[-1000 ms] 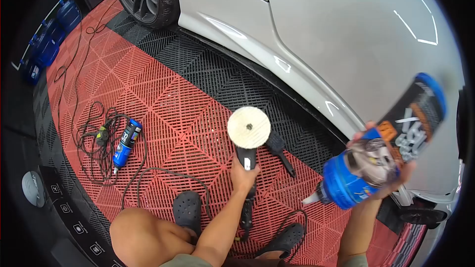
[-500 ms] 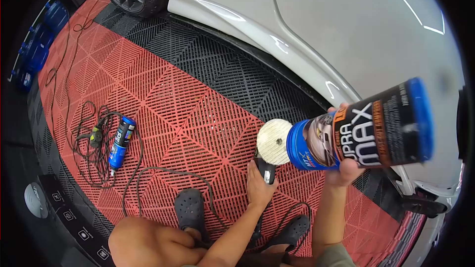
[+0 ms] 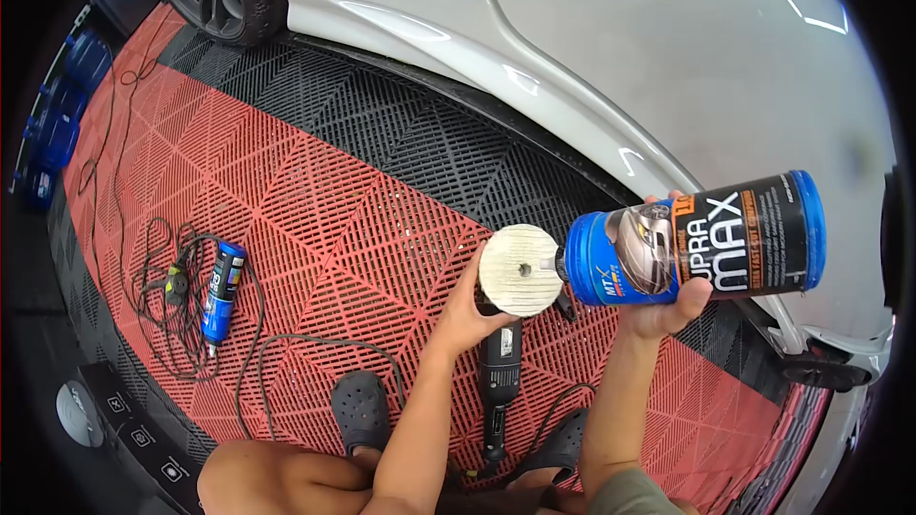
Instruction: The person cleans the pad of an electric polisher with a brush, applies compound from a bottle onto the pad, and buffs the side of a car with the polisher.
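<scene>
**Large bottle (image 3: 754,238) tipped at the polisher pad (image 3: 506,294)**

A pale car (image 3: 611,29) fills the upper right; looped cable (image 3: 157,319) and a smaller bottle (image 3: 221,296) lie lower left. Near centre, the left hand (image 3: 465,322), thumb and fingers parted, cups the pad's edge. The right hand (image 3: 668,310) wraps the large bottle, right of centre. Two nozzle bottles, one polisher (image 3: 501,358), one pad.

Open flr (image 3: 334,253) btwn L hand (image 3: 462,322) & small btl (image 3: 223,296); big btl (image 3: 658,248) blocks R side of pad (image 3: 508,292).
</scene>
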`<state>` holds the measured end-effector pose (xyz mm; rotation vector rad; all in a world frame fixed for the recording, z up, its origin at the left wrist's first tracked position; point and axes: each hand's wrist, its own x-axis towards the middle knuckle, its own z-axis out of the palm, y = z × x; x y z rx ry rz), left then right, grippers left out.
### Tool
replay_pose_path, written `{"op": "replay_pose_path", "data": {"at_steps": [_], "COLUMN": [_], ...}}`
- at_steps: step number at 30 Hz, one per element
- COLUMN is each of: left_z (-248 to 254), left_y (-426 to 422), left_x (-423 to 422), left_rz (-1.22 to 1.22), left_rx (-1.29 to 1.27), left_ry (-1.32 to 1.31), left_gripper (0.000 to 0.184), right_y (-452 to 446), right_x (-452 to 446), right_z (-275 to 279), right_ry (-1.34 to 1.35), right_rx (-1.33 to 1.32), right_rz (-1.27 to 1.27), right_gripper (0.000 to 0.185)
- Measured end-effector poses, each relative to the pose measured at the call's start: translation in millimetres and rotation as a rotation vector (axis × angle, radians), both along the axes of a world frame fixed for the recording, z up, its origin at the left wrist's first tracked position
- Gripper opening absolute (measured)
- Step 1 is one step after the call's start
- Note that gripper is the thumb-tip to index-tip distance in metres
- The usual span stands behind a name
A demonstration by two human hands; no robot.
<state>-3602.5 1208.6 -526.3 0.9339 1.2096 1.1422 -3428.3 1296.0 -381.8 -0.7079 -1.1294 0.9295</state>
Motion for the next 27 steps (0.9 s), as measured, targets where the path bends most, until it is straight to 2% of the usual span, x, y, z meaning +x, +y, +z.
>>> {"op": "replay_pose_path", "data": {"at_steps": [1, 3, 4, 9, 11, 13, 15, 17, 27], "left_z": [0, 0, -6, 4, 7, 8, 8, 9, 11], "left_y": [1, 3, 2, 6, 7, 8, 9, 8, 8], "left_x": [-5, -10, -10, -9, -5, -2, -1, -1, -3], "left_rz": [-0.01, -0.059, -0.074, -0.151, -0.133, -0.127, -0.105, -0.101, -0.093], "left_rx": [0.003, 0.151, 0.034, 0.033, 0.02, 0.039, 0.011, 0.015, 0.026], "left_ry": [0.002, 0.192, -0.024, 0.049, 0.023, 0.061, 0.022, 0.021, 0.008], "left_gripper": [0.119, 0.115, 0.12, 0.125, 0.125, 0.126, 0.124, 0.123, 0.119], "right_y": [1, 4, 5, 21, 24, 36, 41, 43, 56], "right_x": [-1, -2, -6, -26, -31, -23, -35, -43, -37], "right_z": [-2, -8, -12, -20, -19, -47, -37, -29, -63], "right_ry": [-0.003, -0.01, -0.002, 0.01, 0.003, -0.035, -0.075, -0.039, -0.014], "right_rx": [0.009, 0.05, 0.093, 0.227, 0.189, 0.2, 0.206, 0.217, 0.213], "right_rz": [-0.005, -0.041, -0.075, -0.174, -0.096, -0.174, -0.249, -0.228, -0.266], "right_gripper": [0.102, 0.102, 0.099, 0.09, 0.096, 0.098, 0.077, 0.071, 0.065]}}
